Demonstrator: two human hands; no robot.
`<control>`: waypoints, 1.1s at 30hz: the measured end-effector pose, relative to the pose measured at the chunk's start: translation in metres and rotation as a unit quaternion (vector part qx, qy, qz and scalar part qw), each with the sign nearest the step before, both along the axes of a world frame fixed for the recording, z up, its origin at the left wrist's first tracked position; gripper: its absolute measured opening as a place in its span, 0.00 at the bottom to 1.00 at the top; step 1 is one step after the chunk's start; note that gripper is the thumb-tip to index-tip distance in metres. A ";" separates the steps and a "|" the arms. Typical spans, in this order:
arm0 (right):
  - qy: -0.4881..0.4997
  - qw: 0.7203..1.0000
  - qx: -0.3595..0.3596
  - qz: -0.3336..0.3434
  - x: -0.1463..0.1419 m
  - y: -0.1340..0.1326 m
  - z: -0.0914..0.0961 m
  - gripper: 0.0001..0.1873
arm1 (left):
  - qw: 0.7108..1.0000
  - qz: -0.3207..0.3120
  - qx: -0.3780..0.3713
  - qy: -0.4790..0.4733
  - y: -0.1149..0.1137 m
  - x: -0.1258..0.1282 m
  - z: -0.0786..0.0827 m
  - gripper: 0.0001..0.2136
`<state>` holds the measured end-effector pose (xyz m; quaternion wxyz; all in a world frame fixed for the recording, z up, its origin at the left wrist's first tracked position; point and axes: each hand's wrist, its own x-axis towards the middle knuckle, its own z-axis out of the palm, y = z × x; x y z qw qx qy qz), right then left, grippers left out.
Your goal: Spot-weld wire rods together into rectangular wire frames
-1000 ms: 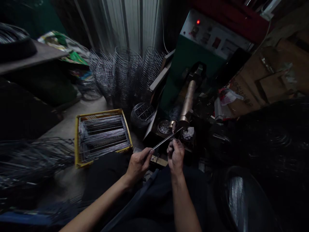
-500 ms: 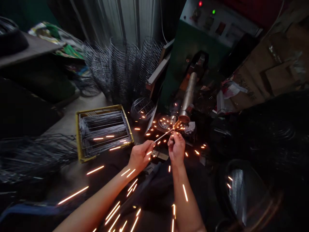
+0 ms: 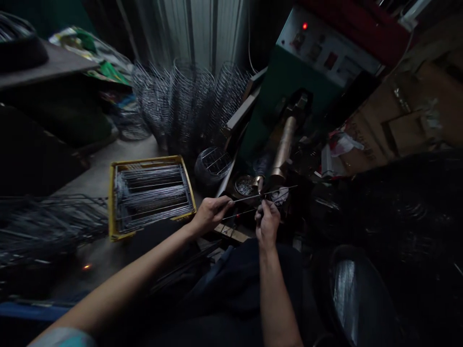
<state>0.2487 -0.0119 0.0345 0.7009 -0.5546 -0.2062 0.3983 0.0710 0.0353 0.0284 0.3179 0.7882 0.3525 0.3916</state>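
Just under the electrode (image 3: 260, 185), our left hand (image 3: 211, 213) pinched the wire piece (image 3: 246, 198) and our right hand (image 3: 267, 221) clenched it farther along; tip contact unclear. Sparks had died to one ember (image 3: 87, 266), green light out; we judged that burst over.

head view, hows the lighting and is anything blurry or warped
Head view: dim overall, lower right nearly black; head view: the red lamp glows, but markings on its panel are too soft to read; head view: the wire pile at far left looks smeared and stretched; head view: left hand and right hand are clearer, though shadow hides fingertip detail.
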 end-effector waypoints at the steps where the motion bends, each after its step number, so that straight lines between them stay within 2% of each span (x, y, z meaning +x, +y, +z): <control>1: 0.002 1.000 -0.001 -0.002 0.002 0.001 0.000 0.15 | 1.000 -0.005 0.007 -0.003 0.004 0.002 0.000 0.16; 6: 0.024 1.000 0.002 -0.009 0.008 0.007 -0.004 0.17 | 1.000 -0.026 0.012 -0.001 0.020 0.008 0.001 0.15; 11: 0.024 1.000 0.017 0.010 0.011 0.011 -0.005 0.17 | 0.998 -0.061 -0.026 0.003 0.029 0.004 0.006 0.15; 15: 0.015 0.998 -0.027 0.062 0.010 -0.011 -0.011 0.17 | 0.996 -0.075 -0.048 0.007 0.038 0.002 0.009 0.16; 17: -0.023 0.990 -0.067 0.122 0.001 -0.034 -0.021 0.18 | 0.996 -0.083 -0.036 0.010 0.041 0.003 0.010 0.17; 19: -0.067 0.968 -0.111 0.214 -0.014 -0.062 -0.037 0.18 | 0.996 -0.083 -0.001 0.025 0.038 0.005 0.011 0.17; 23: -0.153 0.883 -0.191 0.401 -0.049 -0.118 -0.071 0.16 | 0.979 -0.092 0.115 0.141 0.015 -0.006 0.014 0.13; 26: -0.190 0.830 -0.174 0.495 -0.064 -0.143 -0.084 0.15 | 0.967 -0.067 0.122 0.212 -0.001 -0.047 0.008 0.09; 28: -0.209 0.805 -0.160 0.532 -0.067 -0.150 -0.086 0.16 | 0.973 0.001 0.083 0.218 -0.008 -0.094 -0.003 0.08; 30: -0.232 0.788 -0.162 0.547 -0.065 -0.150 -0.086 0.17 | 0.978 0.133 0.011 0.161 -0.010 -0.148 -0.016 0.07; 31: -0.242 0.785 -0.166 0.546 -0.063 -0.148 -0.086 0.18 | 0.968 0.228 -0.034 0.099 -0.009 -0.176 -0.023 0.07; 33: -0.254 0.790 -0.171 0.531 -0.059 -0.145 -0.086 0.20 | 0.928 0.363 -0.074 0.030 -0.003 -0.224 -0.039 0.12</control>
